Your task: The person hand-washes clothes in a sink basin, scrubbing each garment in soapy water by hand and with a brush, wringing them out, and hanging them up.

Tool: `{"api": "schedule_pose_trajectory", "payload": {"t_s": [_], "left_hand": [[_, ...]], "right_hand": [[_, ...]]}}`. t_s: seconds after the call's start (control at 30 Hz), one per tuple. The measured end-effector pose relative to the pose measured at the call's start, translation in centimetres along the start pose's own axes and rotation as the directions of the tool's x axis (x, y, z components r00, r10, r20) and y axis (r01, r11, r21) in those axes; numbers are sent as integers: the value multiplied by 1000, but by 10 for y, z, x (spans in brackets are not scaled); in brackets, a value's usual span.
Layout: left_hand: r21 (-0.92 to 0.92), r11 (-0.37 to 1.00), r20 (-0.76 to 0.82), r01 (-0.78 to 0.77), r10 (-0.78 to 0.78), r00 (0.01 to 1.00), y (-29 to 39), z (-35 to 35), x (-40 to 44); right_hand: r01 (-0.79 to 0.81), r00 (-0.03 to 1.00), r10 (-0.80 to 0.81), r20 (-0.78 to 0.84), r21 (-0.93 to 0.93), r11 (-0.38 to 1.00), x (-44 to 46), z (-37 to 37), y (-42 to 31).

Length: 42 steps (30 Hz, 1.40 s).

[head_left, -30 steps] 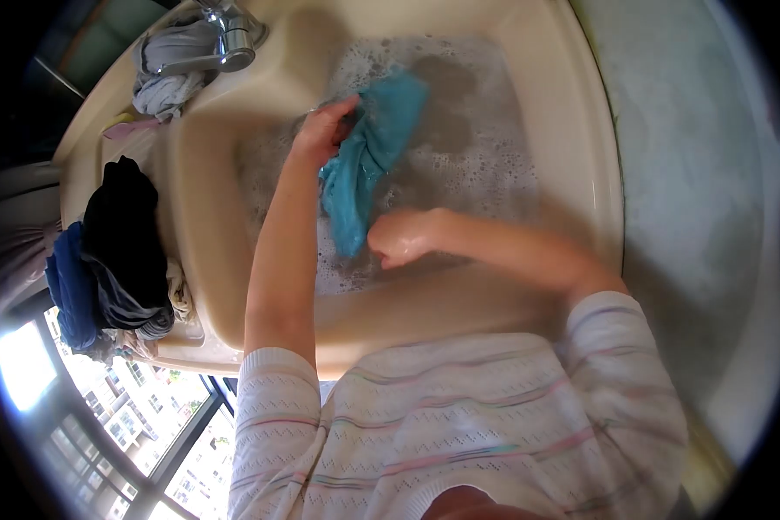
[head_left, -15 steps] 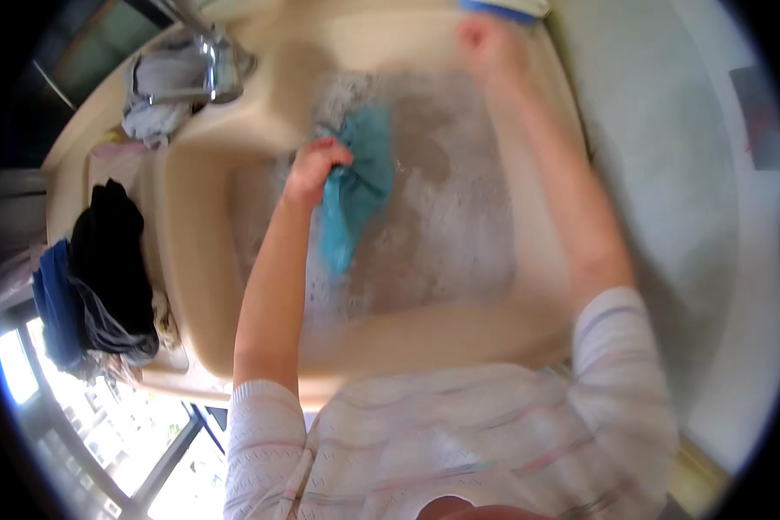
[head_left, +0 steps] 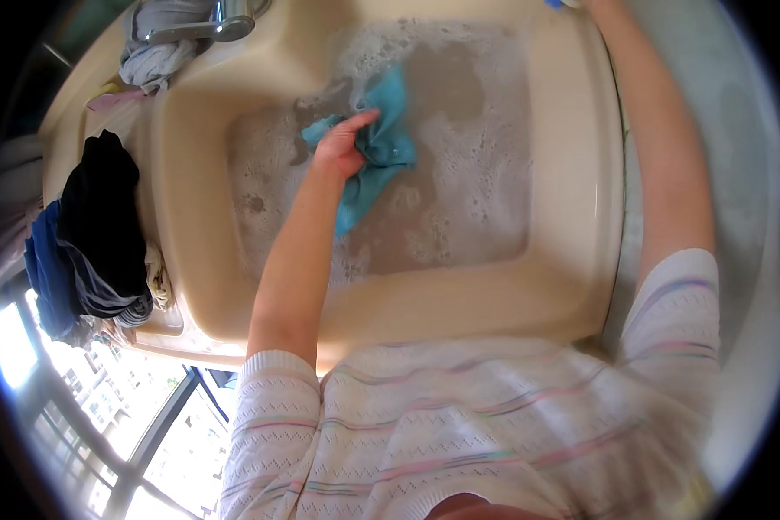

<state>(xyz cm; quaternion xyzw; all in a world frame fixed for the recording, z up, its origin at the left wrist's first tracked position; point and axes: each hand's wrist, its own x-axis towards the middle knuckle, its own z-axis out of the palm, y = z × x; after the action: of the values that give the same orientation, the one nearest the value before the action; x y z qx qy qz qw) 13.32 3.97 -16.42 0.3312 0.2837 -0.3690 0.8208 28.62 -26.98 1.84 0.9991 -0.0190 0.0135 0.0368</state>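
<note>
A wet teal cloth [head_left: 386, 139] lies bunched in the soapy, greyish water of a beige sink [head_left: 390, 316]. My left hand [head_left: 341, 152] is on the cloth, one digit stretched across it and the others tucked into its folds. At the top edge of the view, my right arm reaches past the sink's far right corner. Only a sliver of my right hand [head_left: 591, 4] shows there, beside a small blue and white object [head_left: 563, 3] that is cut off by the frame. Its fingers are out of sight.
A chrome faucet [head_left: 232, 19] stands at the upper left with grey cloth [head_left: 156, 61] behind it. Black clothing [head_left: 104, 204] and blue clothing [head_left: 50, 273] are heaped on the left ledge. A pale wall borders the right side; bright windows show at lower left.
My right hand has moved up and right to the frame's top edge. My left hand has shifted slightly on the teal cloth, which is more spread out. The view has tilted slightly.
</note>
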Motion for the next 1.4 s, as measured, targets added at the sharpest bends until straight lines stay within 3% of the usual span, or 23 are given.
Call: {"api": "schedule_pose_trajectory", "payload": {"t_s": [0.03, 0.1, 0.13, 0.17, 0.2, 0.3, 0.33, 0.4, 0.43, 0.53, 0.63, 0.73, 0.83, 0.93, 1.0, 1.07, 1.17, 1.27, 1.3, 1.4], "left_hand": [[79, 997, -57, 24, -20, 998, -3, -2, 2], [92, 995, -75, 43, -36, 997, -1, -1, -1], [102, 993, -85, 51, -43, 995, 0, 0, -3], [130, 991, -78, 10, 0, 997, 1, -5, -1], [159, 987, -69, -33, 45, 997, 2, -13, 3], [253, 955, -140, -154, 193, 971, 3, -11, -12], [286, 939, -175, -190, 246, 953, 3, -8, -20], [318, 919, -81, -235, 273, 958, 6, -8, -35], [329, 908, -31, -260, 286, 958, 6, -9, -39], [207, 935, -251, -288, 335, 908, 1, -10, -46], [-8, 995, -107, -100, 99, 989, 3, -25, -41], [-91, 993, -73, -70, 63, 995, -5, -28, -36], [-26, 974, -143, -225, 219, 965, -9, -23, -34], [323, 836, -245, -445, 528, 813, -20, 4, -47], [433, 738, -328, -517, 664, 672, -30, 19, -43], [545, 654, -311, -524, 739, 598, -22, 15, -38], [531, 655, -235, -538, 724, 648, -11, 9, -44], [283, 747, -277, -601, 664, 695, 0, 8, -50], [301, 770, -288, -563, 636, 716, -3, 8, -49], [638, 573, -198, -514, 767, 610, -15, 4, -30]], "right_hand": [[20, 1000, -18, -15, 88, 996, -5, 7, -5], [-177, 984, 145, 106, 462, 869, -58, 1, -53], [-88, 979, -87, 185, 767, 636, -59, 51, -57], [-67, 931, -326, 163, 955, 288, -59, 98, -61], [-56, 962, -243, 123, 963, 263, -94, 91, -84], [-193, 936, -271, 225, 971, 142, -151, 136, -137], [-266, 914, -265, 308, 946, 184, -165, 133, -145], [-174, 962, -142, 233, 925, 337, -174, 181, -150], [-218, 952, -138, 272, 922, 319, -175, 180, -149], [-310, 922, -148, 357, 912, 268, -178, 178, -144], [-327, 913, -183, 364, 923, 205, -177, 165, -142], [-287, 926, -200, 319, 942, 175, -188, 148, -151], [-101, 965, -202, 170, 944, 314, -212, 124, -165], [36, 979, -198, 49, 916, 400, -227, 114, -187], [-100, 976, -171, 132, 978, 184, -199, 144, -197], [-172, 961, -175, 217, 956, 237, -182, 132, -205], [-188, 956, -151, 252, 920, 345, -184, 119, -212], [-101, 981, -111, 158, 908, 406, -225, 123, -219], [-87, 989, -75, 129, 907, 411, -228, 128, -221], [-255, 951, -116, 286, 940, 227, -172, 162, -217]]}}
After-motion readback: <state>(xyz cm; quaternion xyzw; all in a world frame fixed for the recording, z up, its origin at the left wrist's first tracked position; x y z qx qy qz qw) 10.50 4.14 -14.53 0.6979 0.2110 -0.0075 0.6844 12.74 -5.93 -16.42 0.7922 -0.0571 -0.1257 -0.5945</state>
